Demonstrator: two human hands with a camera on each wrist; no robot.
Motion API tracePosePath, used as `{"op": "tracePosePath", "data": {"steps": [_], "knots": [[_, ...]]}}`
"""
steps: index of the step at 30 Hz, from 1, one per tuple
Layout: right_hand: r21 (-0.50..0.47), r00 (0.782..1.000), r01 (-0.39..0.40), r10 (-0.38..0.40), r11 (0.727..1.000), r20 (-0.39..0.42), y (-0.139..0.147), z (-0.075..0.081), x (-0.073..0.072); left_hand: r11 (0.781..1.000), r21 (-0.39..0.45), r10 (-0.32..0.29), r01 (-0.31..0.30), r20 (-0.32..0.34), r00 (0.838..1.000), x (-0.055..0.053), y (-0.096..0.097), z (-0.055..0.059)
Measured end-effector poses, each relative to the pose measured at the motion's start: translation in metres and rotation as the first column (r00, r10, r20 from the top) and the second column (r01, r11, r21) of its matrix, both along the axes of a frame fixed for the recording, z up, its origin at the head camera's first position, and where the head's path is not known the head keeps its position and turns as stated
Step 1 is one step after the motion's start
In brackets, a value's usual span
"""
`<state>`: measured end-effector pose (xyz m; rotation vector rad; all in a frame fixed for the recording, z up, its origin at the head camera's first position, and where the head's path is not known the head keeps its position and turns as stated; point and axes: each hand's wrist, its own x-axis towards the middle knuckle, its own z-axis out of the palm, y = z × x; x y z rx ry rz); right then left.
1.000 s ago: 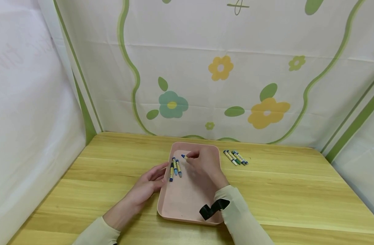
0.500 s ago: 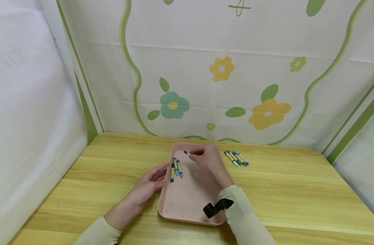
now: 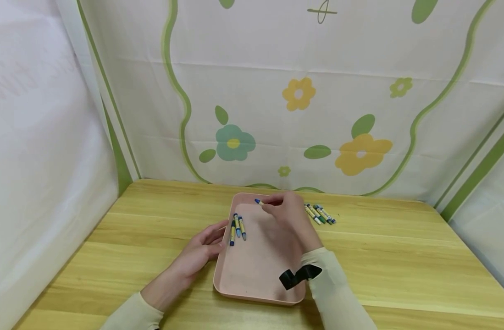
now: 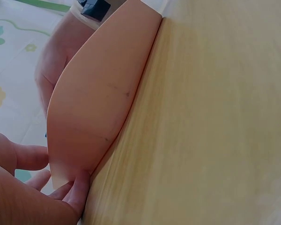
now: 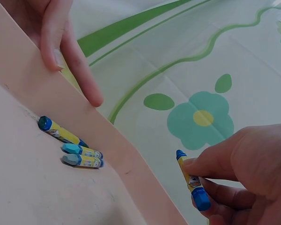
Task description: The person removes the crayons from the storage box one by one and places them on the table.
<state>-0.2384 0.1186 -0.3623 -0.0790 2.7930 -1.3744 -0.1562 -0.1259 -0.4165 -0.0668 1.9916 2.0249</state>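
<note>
My right hand (image 3: 288,211) pinches a blue crayon (image 5: 191,180) with a yellow wrapper between thumb and fingers, above the far part of the pink tray (image 3: 256,275). In the right wrist view the crayon's blue tip points up and away from the palm. My left hand (image 3: 196,252) rests against the outside of the tray's left wall, its fingertips (image 4: 82,187) touching the side low down near the table. Inside the tray, three crayons lie close together by the left wall: a dark one (image 5: 63,132), a light blue one (image 5: 82,151) and a grey one (image 5: 84,161).
To the right of the tray, several more crayons (image 3: 320,214) lie side by side on the wooden table (image 3: 379,261), partly behind my right hand. A white cloth with printed flowers (image 3: 268,119) hangs along the table's back edge. A black strap (image 3: 299,276) circles the right wrist.
My right hand has lifted slightly and moved right and back over the tray, carrying the blue crayon along. The left hand and the three crayons in the tray have stayed put.
</note>
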Motion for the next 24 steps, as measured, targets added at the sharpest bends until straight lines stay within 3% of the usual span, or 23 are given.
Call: {"op": "tracePosePath", "data": {"steps": [17, 24], "knots": [[0.025, 1.000, 0.006, -0.006, 1.000, -0.028, 0.032, 0.007, -0.004, 1.000, -0.001, -0.020, 0.020, -0.018, 1.000, 0.000, 0.000, 0.001], [0.013, 1.000, 0.023, -0.023, 1.000, -0.004, 0.042, 0.006, -0.008, 1.000, 0.002, -0.021, 0.021, -0.021, 1.000, 0.001, -0.001, 0.000]]}}
